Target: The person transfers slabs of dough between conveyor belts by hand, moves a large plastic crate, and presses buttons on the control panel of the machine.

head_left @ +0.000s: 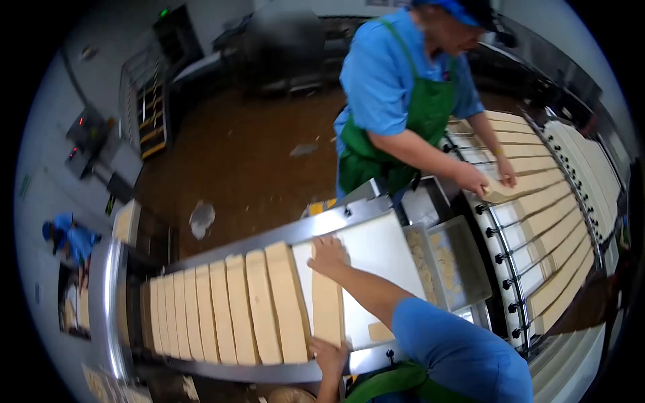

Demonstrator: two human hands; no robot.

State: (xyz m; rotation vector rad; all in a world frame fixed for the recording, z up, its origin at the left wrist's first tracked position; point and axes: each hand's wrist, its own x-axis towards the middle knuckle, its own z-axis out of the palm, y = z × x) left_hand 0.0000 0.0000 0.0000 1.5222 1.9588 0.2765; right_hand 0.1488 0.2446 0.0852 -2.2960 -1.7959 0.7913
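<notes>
Between right fingers (320,242), left fingers (318,345), dough strip (327,310)

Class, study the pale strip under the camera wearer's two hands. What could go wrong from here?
The strip might bend or stretch: the right hand and left hand are at its ends, not its middle.
It could land crooked or bump the nearest strip in the row, as the gap is narrow.
The small loose piece might get knocked or stuck to something.

Beige dough strips (287,302), white belt (373,262), green apron (433,104), seemingly brown floor (242,148)
</notes>
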